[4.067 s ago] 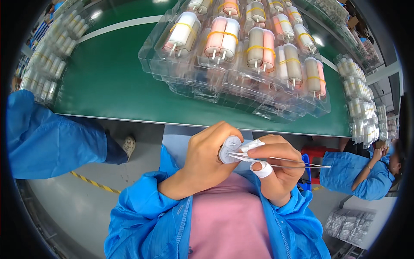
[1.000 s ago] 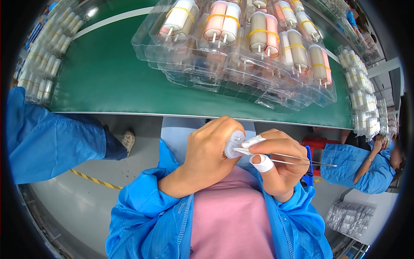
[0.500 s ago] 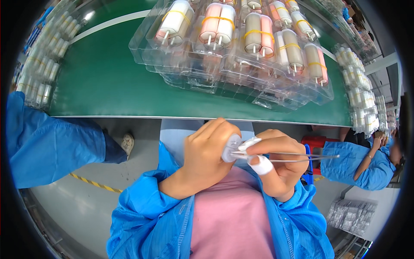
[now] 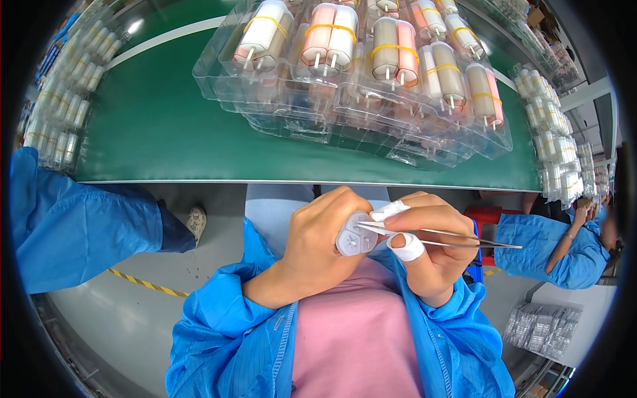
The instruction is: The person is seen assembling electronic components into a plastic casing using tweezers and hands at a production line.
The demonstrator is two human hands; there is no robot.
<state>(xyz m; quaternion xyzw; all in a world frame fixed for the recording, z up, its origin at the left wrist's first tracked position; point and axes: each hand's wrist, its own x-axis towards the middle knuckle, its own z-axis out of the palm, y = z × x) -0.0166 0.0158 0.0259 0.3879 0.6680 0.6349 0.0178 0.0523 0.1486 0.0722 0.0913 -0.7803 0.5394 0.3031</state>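
My left hand [image 4: 312, 242] is closed around a piece whose round, pale grey end [image 4: 353, 243] sticks out past the thumb and shows molded recesses. The rest of that piece is hidden in the fist. My right hand [image 4: 443, 255], with white wrapping on the thumb and a finger, pinches a pair of metal tweezers [image 4: 496, 245]. The tips of the tweezers reach the upper part of the round end. Whether they grip anything there is too small to tell. Both hands are in front of my body, below the table's edge.
Stacked clear plastic trays [image 4: 279, 99] hold banded pink, white and grey cylinders on the green table [image 4: 152, 126]. More filled trays stand along the left [image 4: 56, 129] and right [image 4: 554, 149]. People in blue work clothes [image 4: 86, 212] are on both sides.
The piece in my left hand has turned, so its round end faces up more fully. My right hand and the tweezers have shifted slightly, with the tips now over the end's upper part.
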